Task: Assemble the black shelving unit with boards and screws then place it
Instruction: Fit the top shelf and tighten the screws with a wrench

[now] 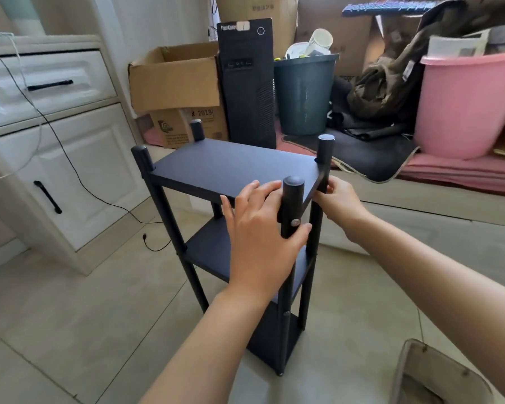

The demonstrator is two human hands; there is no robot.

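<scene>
The black shelving unit (225, 167) stands upright on the tiled floor, with three boards between four round posts. My left hand (260, 228) grips the near right post just under the top board, thumb below a silver screw (295, 222), fingers lying on the board. My right hand (340, 204) holds the far right post at the top board's edge, fingers curled round it. The bottom board (274, 342) sits close to the floor.
A white cabinet (56, 158) with black handles stands left, a black cable (105, 199) trailing over the floor. Behind the shelf are cardboard boxes (175, 80), a computer tower (248, 83), a dark bin (305, 94) and a pink tub (467, 106). A stool edge (438, 374) lies at bottom right.
</scene>
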